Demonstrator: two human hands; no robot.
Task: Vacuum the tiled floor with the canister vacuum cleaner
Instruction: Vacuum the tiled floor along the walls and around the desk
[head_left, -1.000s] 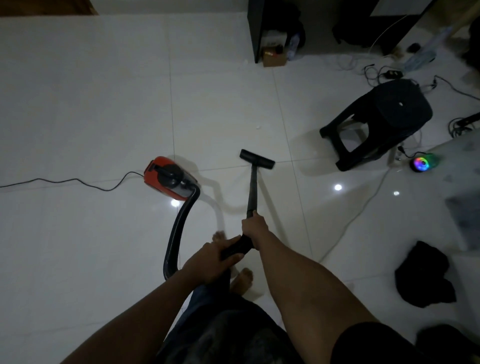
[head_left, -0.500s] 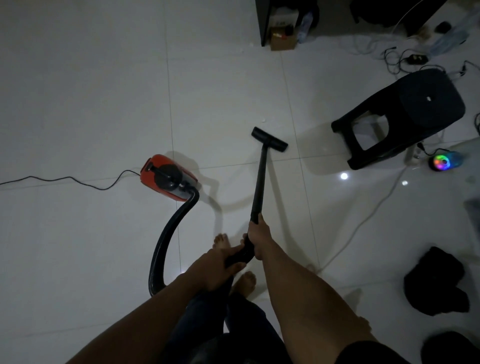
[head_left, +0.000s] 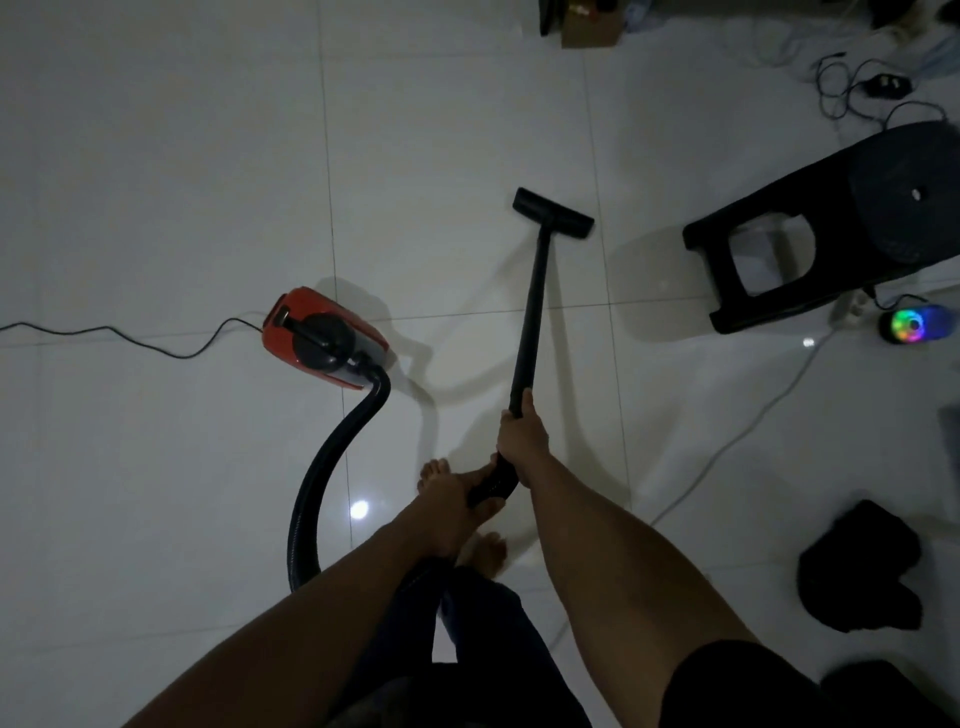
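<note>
A red and black canister vacuum (head_left: 322, 338) sits on the white tiled floor (head_left: 156, 182) at centre left. Its black hose (head_left: 332, 467) curves down and back toward me. My right hand (head_left: 522, 441) grips the black wand (head_left: 532, 306) low on its tube. My left hand (head_left: 449, 509) holds the wand's handle end just behind it. The flat black floor head (head_left: 553, 214) lies on a tile ahead, left of the stool.
A black plastic stool (head_left: 841, 228) stands at right, with a glowing rainbow light (head_left: 909, 325) and cables beside it. A white cord (head_left: 737, 436) crosses the floor. A dark cloth (head_left: 865, 566) lies at lower right. The vacuum's power cord (head_left: 130, 338) trails left. My bare feet (head_left: 485, 551) are below the hands.
The wand and floor head have slid forward, away from me, across the tile joint toward the stool. The canister has stayed in place. Both hands keep their hold.
</note>
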